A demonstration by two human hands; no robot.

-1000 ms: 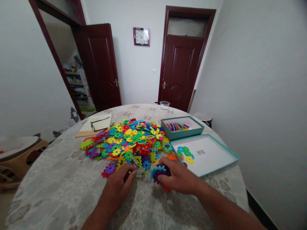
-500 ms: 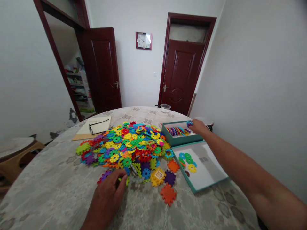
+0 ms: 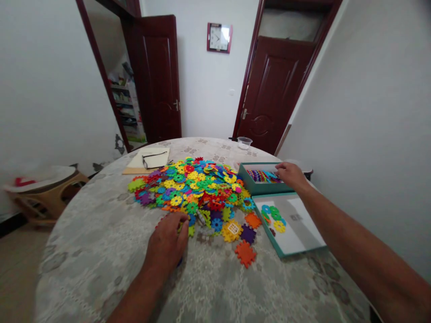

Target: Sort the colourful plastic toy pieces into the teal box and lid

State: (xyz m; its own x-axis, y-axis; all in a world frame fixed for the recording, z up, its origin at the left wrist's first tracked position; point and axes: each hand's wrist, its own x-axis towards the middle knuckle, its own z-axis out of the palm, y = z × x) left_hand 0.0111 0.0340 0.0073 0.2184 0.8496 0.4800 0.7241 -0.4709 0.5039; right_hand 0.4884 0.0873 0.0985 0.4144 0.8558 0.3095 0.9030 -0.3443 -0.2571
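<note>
my left hand [image 3: 166, 244]: fingers flat, colourful plastic gear-tile pile [image 3: 191, 184] under fingertips | right hand [image 3: 291, 175]: fingers curled inside teal cardboard box [image 3: 256, 187], grip unclear | I judge: one tile row [image 3: 264, 176] boxed, most tiles unboxed

Resting left hand [image 3: 167, 244] palm-down at near edge of colourful interlocking-disc pile [image 3: 188, 188]; reaching right hand [image 3: 290, 175] into teal box [image 3: 266, 189] by stacked disc row [image 3: 262, 176]; box lid [image 3: 292, 235] lying just beside.

Left hand [image 3: 167, 244], lower centre: palm hides whatever lies beneath; grip unclear. Right hand [image 3: 291, 176], right of centre: covers far corner of box [image 3: 262, 188]; grip unclear. Right forearm [image 3: 353, 251] cut by bottom-right corner. Clock [image 3: 219, 37], top centre: time too small.
</note>
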